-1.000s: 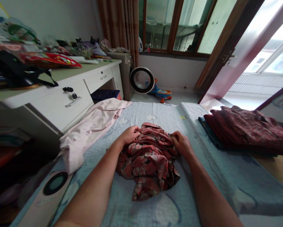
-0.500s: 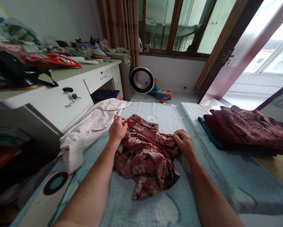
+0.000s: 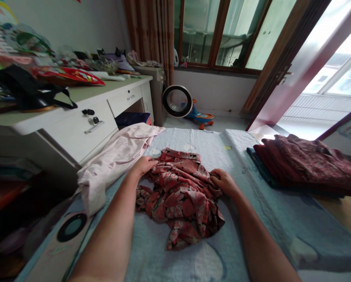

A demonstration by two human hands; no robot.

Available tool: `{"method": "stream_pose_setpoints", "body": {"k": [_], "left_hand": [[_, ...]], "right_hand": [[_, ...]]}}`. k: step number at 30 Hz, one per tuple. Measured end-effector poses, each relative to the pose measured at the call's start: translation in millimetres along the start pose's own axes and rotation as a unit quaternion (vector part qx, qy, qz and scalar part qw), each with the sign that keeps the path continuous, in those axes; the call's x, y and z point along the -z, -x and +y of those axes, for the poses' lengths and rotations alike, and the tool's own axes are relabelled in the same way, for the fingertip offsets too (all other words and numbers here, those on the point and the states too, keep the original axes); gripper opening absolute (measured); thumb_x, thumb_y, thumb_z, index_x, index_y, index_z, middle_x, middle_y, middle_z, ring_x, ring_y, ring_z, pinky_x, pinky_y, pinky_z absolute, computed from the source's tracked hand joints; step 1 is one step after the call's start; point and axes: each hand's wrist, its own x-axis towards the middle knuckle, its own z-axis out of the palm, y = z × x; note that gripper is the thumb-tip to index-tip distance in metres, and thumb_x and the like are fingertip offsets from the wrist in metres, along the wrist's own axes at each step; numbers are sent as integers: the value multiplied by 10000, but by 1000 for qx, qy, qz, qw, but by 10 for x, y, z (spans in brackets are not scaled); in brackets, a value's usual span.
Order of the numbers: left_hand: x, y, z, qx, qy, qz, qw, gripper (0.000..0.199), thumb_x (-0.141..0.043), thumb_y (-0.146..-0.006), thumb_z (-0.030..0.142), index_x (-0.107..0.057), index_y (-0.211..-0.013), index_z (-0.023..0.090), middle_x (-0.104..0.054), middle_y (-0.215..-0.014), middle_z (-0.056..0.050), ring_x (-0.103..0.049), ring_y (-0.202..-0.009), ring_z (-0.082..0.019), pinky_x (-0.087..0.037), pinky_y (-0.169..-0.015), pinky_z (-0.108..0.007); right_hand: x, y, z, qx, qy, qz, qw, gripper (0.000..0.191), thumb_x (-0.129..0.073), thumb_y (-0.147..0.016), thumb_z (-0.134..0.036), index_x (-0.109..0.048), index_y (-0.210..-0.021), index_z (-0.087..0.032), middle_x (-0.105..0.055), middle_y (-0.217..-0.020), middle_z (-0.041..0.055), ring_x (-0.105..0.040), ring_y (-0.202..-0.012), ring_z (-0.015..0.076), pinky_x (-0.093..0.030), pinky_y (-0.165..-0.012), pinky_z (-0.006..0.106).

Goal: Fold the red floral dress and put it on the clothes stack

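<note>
A crumpled red floral shirt (image 3: 181, 196) lies in front of me on the blue bed cover (image 3: 160, 262), its collar end pointing away. My left hand (image 3: 146, 164) pinches the cloth at the upper left, near the shoulder. At the upper right edge, my right hand (image 3: 224, 181) has its fingers closed on the same garment. The middle and lower parts are bunched in folds, with one corner sticking out toward me.
Pale pink clothing (image 3: 113, 156) is spread along the bed's left edge. A stack of folded dark red clothes (image 3: 307, 160) sits at the right. Beyond the bed are a cluttered white desk (image 3: 72, 129), a washing machine with its round door (image 3: 177, 101) open, and a blue ride-on toy (image 3: 198, 114).
My left hand has shifted slightly left and lower, pulling that side of the shirt outward. The right hand has moved a little down and inward. The collar end lies flatter and nearer.
</note>
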Motion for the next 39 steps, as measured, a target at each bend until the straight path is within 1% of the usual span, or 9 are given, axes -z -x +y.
{"method": "stream_pose_setpoints", "body": {"k": [5, 10, 15, 18, 22, 27, 30, 35, 39], "left_hand": [[-60, 72, 107, 36, -2, -115, 993, 259, -730, -566, 364, -750, -726, 162, -713, -645, -24, -617, -576, -194, -429, -514, -251], [-65, 61, 194, 12, 170, -25, 985, 307, -659, -599, 320, -726, -855, 164, -726, -721, -11, -626, -595, -158, -464, -551, -240], [-49, 83, 203, 33, 250, -16, 968, 315, -612, -552, 241, -651, -856, 167, -671, -668, 16, -606, -567, -147, -461, -546, -240], [-53, 114, 201, 45, 218, -27, 975, 292, -567, -551, 206, -626, -835, 170, -651, -674, 24, -562, -536, -126, -430, -517, -227], [-79, 107, 206, 47, 176, -6, 983, 429, -608, -664, 309, -609, -1075, 184, -669, -744, 23, -601, -607, -153, -462, -581, -253], [-177, 64, 204, 10, 48, -53, 997, 492, -672, -708, 541, -692, -1013, 155, -741, -942, -75, -680, -923, -261, -497, -792, -309], [-249, 57, 186, -14, -26, -47, 998, 400, -757, -626, 445, -731, -929, 184, -753, -874, -59, -690, -891, -276, -492, -770, -294], [-277, 43, 154, -47, -53, -54, 996, 242, -728, -642, 398, -739, -781, 200, -711, -711, -21, -674, -796, -261, -499, -722, -291], [-258, 20, 202, -112, -73, 53, 990, 189, -706, -624, 322, -701, -754, 184, -691, -903, -54, -633, -943, -253, -484, -910, -345]], "right_hand": [[-58, -37, 51, -73, -75, 44, 994, 273, -505, -746, -400, -679, -757, -189, -660, -667, 8, -580, -644, 172, -429, -605, 269], [-39, -80, 92, -115, -154, 55, 980, 331, -531, -721, -502, -651, -719, -193, -613, -607, -10, -510, -553, 147, -396, -526, 254], [7, -115, 72, -123, -131, 30, 983, 309, -556, -713, -467, -669, -735, -180, -625, -604, -12, -531, -561, 148, -405, -535, 253], [89, -179, 79, -114, -86, -32, 989, 234, -577, -704, -378, -692, -761, -182, -657, -623, -11, -547, -565, 148, -404, -530, 247], [227, -351, 37, -74, 68, -116, 988, 138, -601, -696, -253, -723, -732, -199, -697, -687, 18, -579, -613, 157, -410, -587, 257], [139, -532, -248, -14, 243, 3, 970, 256, -549, -854, -367, -760, -833, -223, -721, -908, 104, -616, -812, 224, -402, -713, 316], [-37, -534, -374, 13, 235, -22, 972, 361, -457, -924, -415, -743, -830, -216, -716, -888, 105, -609, -782, 215, -380, -695, 308], [-237, -439, -270, 49, 217, -33, 974, 194, -587, -837, -373, -669, -809, -200, -659, -801, 63, -566, -731, 192, -362, -664, 282], [-269, -382, -190, 87, 156, 81, 981, 82, -534, -849, -262, -597, -825, -215, -612, -824, 44, -540, -798, 205, -401, -753, 307]]}}
